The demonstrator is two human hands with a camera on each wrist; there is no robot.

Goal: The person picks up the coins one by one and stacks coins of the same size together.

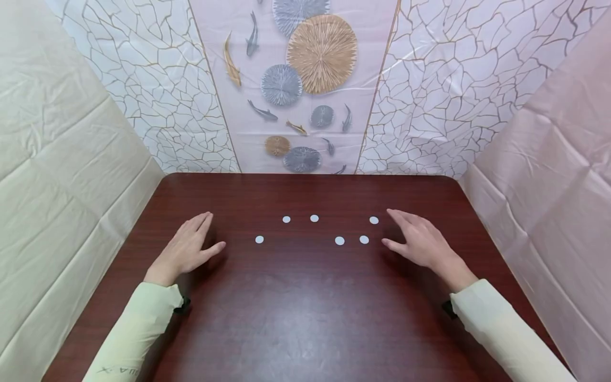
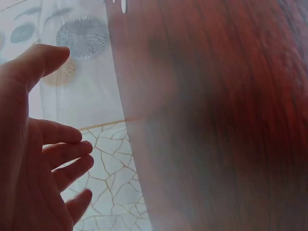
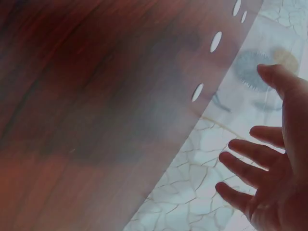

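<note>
Several small white discs lie spread over the dark red-brown table (image 1: pixel 296 297) in the head view. My left hand (image 1: pixel 188 246) is over the table's left side with fingers extended and thumb apart, holding nothing. Nearest to it is the leftmost white disc (image 1: pixel 259 240), a short way to its right. On the other side my right hand (image 1: pixel 420 241) also has its fingers extended and empty. Close to its fingertips are a far white disc (image 1: pixel 374 220) and a nearer white disc (image 1: pixel 364 240). In the right wrist view, the right fingers (image 3: pixel 250 154) spread apart from the thumb.
More white discs, one near the middle (image 1: pixel 339 241) and two farther back (image 1: pixel 286 219), lie between the hands. A patterned curtain (image 1: pixel 296 106) hangs behind the table's far edge. Pale cloth walls (image 1: pixel 62 185) stand along both sides.
</note>
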